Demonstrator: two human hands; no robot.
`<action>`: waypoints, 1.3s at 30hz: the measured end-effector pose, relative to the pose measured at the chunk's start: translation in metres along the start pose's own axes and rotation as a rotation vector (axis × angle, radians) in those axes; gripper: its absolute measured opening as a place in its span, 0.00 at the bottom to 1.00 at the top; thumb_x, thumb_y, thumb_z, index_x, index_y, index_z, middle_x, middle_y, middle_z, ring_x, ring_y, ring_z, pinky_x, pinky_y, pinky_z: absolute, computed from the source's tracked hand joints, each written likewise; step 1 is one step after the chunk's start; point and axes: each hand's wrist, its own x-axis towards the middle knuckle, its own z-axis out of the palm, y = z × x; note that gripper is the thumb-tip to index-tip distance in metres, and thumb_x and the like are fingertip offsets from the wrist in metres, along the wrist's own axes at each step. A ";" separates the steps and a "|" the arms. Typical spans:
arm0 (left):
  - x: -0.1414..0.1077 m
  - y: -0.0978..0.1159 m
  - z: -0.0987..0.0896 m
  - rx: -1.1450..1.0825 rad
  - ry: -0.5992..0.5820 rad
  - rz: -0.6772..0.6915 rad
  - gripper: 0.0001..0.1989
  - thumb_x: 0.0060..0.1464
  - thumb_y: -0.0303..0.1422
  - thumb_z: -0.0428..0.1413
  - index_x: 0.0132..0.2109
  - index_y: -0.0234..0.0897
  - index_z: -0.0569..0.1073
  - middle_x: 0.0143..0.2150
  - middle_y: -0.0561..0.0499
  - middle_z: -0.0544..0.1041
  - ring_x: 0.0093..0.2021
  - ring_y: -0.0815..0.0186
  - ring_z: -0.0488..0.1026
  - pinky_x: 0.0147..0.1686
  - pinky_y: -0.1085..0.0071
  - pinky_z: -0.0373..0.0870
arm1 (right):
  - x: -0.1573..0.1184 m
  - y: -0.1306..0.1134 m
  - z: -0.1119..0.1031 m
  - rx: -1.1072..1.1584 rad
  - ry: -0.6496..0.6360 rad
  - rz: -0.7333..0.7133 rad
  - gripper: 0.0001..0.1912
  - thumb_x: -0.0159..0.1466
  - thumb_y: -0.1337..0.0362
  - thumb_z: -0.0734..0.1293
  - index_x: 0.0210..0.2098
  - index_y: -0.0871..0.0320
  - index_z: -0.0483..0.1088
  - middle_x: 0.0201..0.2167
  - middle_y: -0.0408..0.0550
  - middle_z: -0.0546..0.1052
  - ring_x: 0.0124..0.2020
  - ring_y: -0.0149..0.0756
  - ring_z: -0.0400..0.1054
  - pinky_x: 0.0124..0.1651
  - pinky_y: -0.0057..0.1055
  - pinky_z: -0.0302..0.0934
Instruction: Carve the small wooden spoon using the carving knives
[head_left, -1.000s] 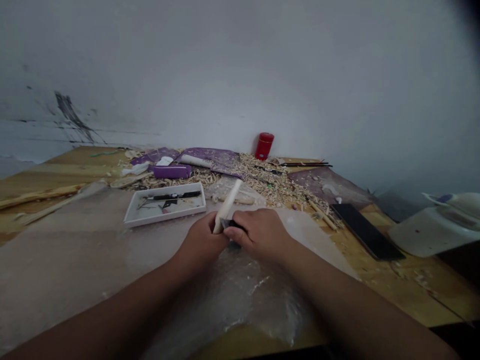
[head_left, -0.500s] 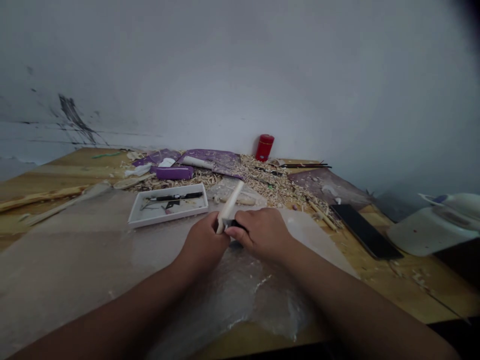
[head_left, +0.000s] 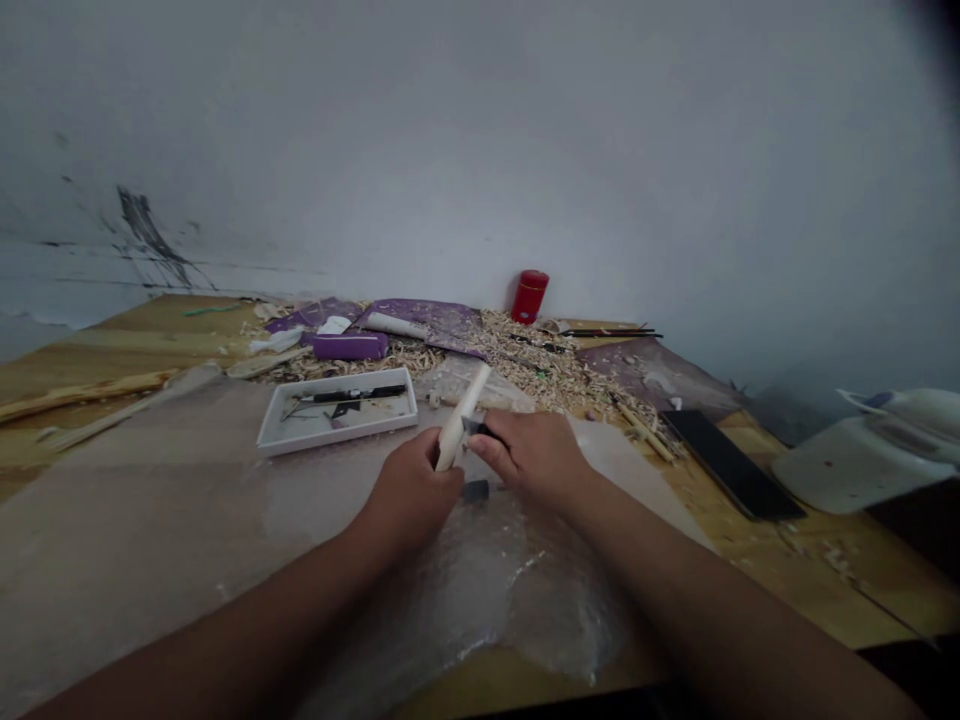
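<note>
My left hand point(head_left: 417, 482) is closed round the lower end of a pale wooden stick point(head_left: 466, 405), which slants up and away from me. In my right hand point(head_left: 536, 455) is a knife point(head_left: 475, 427) with a dark handle, its short blade against the side of the stick. My right fingers hide most of the handle. Below the hands a small dark block point(head_left: 475, 490) lies on the plastic sheet point(head_left: 315, 520). Just beyond my left hand sits a white tray point(head_left: 337, 439) holding a black pen-like tool point(head_left: 352, 395) and small scraps.
Wood shavings point(head_left: 555, 375) are heaped along the back, near a red canister point(head_left: 530, 296) and a purple case point(head_left: 350, 346). Long sticks point(head_left: 82, 395) lie at left. A black phone point(head_left: 731, 465) and a white container point(head_left: 862, 465) are at right.
My right hand has shifted slightly right and up the stick with the knife. The stick has tipped a little to the right, and the dark block below shows more clearly.
</note>
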 end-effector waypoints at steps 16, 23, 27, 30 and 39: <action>-0.001 0.001 0.003 0.037 -0.017 -0.035 0.06 0.38 0.28 0.50 0.29 0.36 0.66 0.19 0.56 0.63 0.15 0.74 0.58 0.16 0.77 0.54 | 0.002 0.001 -0.001 -0.053 0.019 0.013 0.27 0.61 0.46 0.44 0.33 0.56 0.65 0.26 0.44 0.73 0.26 0.32 0.64 0.24 0.27 0.37; -0.002 0.006 0.006 0.009 -0.088 -0.153 0.06 0.38 0.30 0.51 0.29 0.37 0.61 0.19 0.59 0.59 0.12 0.74 0.58 0.11 0.76 0.57 | 0.013 0.032 -0.003 -0.091 0.040 0.273 0.29 0.60 0.43 0.44 0.33 0.55 0.65 0.26 0.46 0.73 0.26 0.34 0.63 0.24 0.26 0.39; -0.006 0.008 0.008 -0.072 -0.139 -0.188 0.07 0.38 0.29 0.50 0.25 0.38 0.56 0.18 0.60 0.55 0.11 0.75 0.57 0.12 0.75 0.59 | 0.010 0.070 -0.011 -0.112 0.227 0.519 0.27 0.63 0.50 0.42 0.31 0.57 0.65 0.26 0.48 0.72 0.26 0.34 0.63 0.24 0.27 0.38; -0.002 0.002 0.009 -0.160 -0.154 -0.205 0.10 0.37 0.29 0.51 0.24 0.38 0.54 0.18 0.61 0.54 0.11 0.77 0.54 0.11 0.75 0.59 | 0.006 0.065 -0.010 -0.085 0.257 0.436 0.26 0.63 0.50 0.42 0.32 0.57 0.64 0.25 0.46 0.72 0.26 0.34 0.63 0.24 0.27 0.37; -0.005 0.007 0.009 -0.417 -0.256 -0.225 0.05 0.35 0.26 0.49 0.24 0.37 0.60 0.11 0.62 0.52 0.11 0.76 0.49 0.12 0.74 0.59 | 0.002 -0.002 0.006 0.083 0.013 -0.055 0.24 0.62 0.48 0.46 0.30 0.57 0.64 0.25 0.42 0.72 0.25 0.30 0.63 0.24 0.27 0.38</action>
